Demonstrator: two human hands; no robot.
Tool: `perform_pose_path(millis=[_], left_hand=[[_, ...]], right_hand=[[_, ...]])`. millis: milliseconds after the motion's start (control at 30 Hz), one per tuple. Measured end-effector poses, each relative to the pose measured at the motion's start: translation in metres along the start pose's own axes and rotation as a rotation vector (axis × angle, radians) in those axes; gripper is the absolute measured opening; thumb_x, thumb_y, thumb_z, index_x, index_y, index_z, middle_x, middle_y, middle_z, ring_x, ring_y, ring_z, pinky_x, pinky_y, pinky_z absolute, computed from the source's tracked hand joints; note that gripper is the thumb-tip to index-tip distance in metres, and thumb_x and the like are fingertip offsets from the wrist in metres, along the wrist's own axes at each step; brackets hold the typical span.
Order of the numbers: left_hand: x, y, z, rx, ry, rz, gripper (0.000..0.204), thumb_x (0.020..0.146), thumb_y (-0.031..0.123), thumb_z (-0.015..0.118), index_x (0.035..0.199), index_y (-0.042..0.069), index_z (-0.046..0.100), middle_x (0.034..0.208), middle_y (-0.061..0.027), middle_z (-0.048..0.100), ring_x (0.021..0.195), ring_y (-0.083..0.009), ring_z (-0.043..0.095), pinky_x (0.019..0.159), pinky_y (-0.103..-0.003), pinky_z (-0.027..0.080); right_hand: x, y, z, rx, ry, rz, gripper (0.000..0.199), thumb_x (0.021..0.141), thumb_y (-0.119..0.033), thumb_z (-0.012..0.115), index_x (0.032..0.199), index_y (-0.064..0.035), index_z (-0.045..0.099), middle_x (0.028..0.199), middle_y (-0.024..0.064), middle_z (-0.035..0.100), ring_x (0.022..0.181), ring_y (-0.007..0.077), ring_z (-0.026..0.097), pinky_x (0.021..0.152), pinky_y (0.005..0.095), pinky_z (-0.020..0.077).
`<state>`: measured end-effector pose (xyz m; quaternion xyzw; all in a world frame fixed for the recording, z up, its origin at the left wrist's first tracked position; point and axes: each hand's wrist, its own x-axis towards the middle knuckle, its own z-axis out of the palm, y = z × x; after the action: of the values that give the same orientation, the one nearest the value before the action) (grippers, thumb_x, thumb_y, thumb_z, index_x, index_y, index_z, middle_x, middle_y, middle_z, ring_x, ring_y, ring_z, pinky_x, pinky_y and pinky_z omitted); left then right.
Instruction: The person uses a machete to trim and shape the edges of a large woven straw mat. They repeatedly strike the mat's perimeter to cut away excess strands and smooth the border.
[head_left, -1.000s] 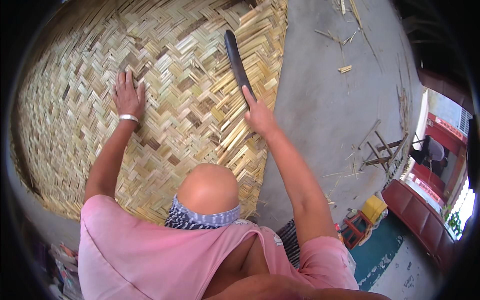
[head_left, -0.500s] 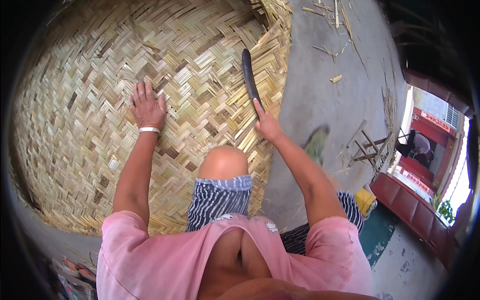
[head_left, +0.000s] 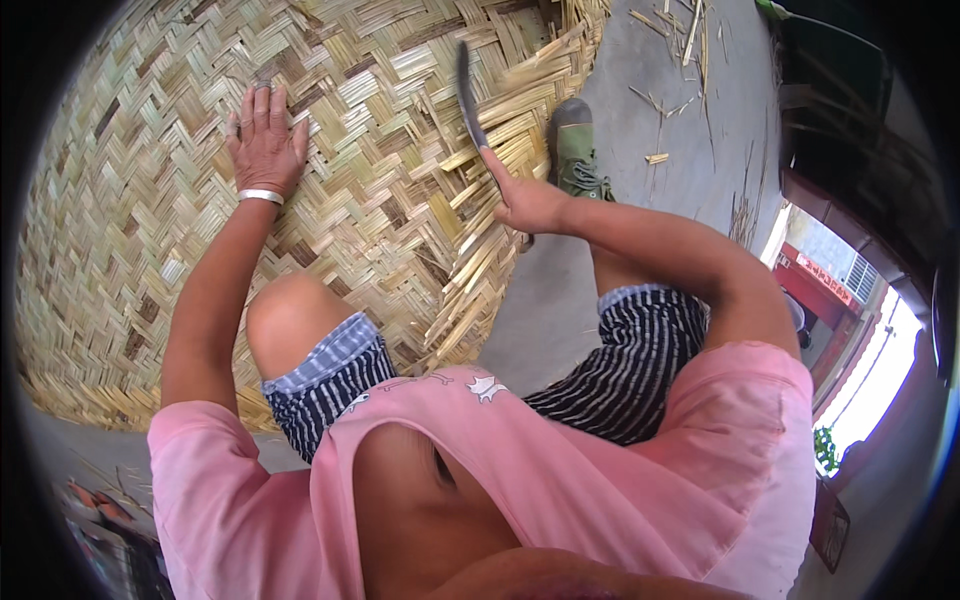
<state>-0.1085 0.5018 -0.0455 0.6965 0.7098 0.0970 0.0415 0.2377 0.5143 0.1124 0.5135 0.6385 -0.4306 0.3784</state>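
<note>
A large herringbone mat (head_left: pixel 350 130), woven from flat pale strips, lies spread beneath me. My left hand (head_left: pixel 268 150) rests on it palm down, fingers stretched out, with a band at the wrist. In my closed right hand (head_left: pixel 530 203) is a long, curved, dark blade (head_left: pixel 468 95), tilted up and to the left over the mat's right border. The index finger lies along the blade, and the butt end shows just below the fist. Beside that hand, loose strip ends (head_left: pixel 500 210) stick out along the mat's edge.
My green shoe (head_left: pixel 577 150) stands at the mat's right edge, and my bare knee (head_left: pixel 305 315) is on the mat. Cut strips (head_left: pixel 690 40) lie scattered on the grey floor (head_left: pixel 640 120). A bright doorway (head_left: pixel 880 350) is at the far right.
My right foot has come forward beside the mat's edge. My right hand and the blade have risen slightly in view, and the blade tilts more leftward. My left hand stays flat on the mat.
</note>
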Motion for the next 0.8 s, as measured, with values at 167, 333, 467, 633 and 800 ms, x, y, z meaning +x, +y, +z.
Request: perform_pose_path(millis=[167, 333, 467, 633, 800], left_hand=[[0.002, -0.003, 0.005, -0.013, -0.009, 0.005, 0.061, 0.093, 0.044, 0.051, 0.145, 0.014, 0.037, 0.149, -0.0089, 0.039, 0.144, -0.0248, 0.025, 0.117, -0.046, 0.012], [0.003, 0.001, 0.002, -0.018, -0.014, 0.019, 0.062, 0.093, 0.04, 0.053, 0.145, 0.013, 0.036, 0.149, -0.0103, 0.038, 0.145, -0.0259, 0.024, 0.117, -0.046, 0.012], [0.005, 0.002, 0.001, -0.04, 0.009, 0.018, 0.062, 0.092, 0.039, 0.054, 0.146, 0.013, 0.037, 0.148, -0.0113, 0.038, 0.144, -0.0268, 0.025, 0.117, -0.046, 0.013], [0.004, 0.003, -0.001, -0.034, -0.009, 0.001, 0.061, 0.09, 0.038, 0.057, 0.143, 0.01, 0.041, 0.148, -0.0121, 0.039, 0.144, -0.0282, 0.026, 0.117, -0.047, 0.014], [0.007, 0.003, -0.009, 0.046, -0.322, -0.123, 0.058, 0.089, 0.039, 0.058, 0.136, 0.009, 0.046, 0.143, -0.0157, 0.043, 0.139, -0.0328, 0.033, 0.117, -0.05, 0.015]], right_hand=[[-0.02, -0.003, -0.056, -0.132, 0.032, -0.223, 0.085, 0.081, -0.011, 0.048, 0.154, -0.0222, 0.007, 0.085, 0.0229, 0.065, 0.073, 0.0425, 0.062, 0.069, 0.0508, 0.0485], [-0.014, 0.015, -0.074, -0.36, 0.317, -0.404, 0.082, 0.08, -0.015, 0.057, 0.153, -0.0284, 0.022, 0.088, 0.0156, 0.064, 0.074, 0.0372, 0.063, 0.063, 0.0476, 0.0506], [0.019, 0.036, -0.089, -0.469, 0.533, -0.562, 0.08, 0.079, -0.018, 0.061, 0.15, -0.0332, 0.027, 0.08, 0.0115, 0.059, 0.061, 0.0311, 0.063, 0.053, 0.0446, 0.0508], [0.05, 0.024, -0.127, -0.517, 0.485, -0.733, 0.082, 0.076, -0.018, 0.062, 0.15, -0.032, 0.03, 0.077, 0.009, 0.056, 0.061, 0.0296, 0.061, 0.052, 0.0424, 0.0483], [0.091, -0.032, -0.161, -0.617, 0.428, -0.932, 0.081, 0.078, -0.02, 0.062, 0.15, -0.0324, 0.028, 0.08, 0.0093, 0.059, 0.064, 0.0297, 0.061, 0.053, 0.0421, 0.0496]])
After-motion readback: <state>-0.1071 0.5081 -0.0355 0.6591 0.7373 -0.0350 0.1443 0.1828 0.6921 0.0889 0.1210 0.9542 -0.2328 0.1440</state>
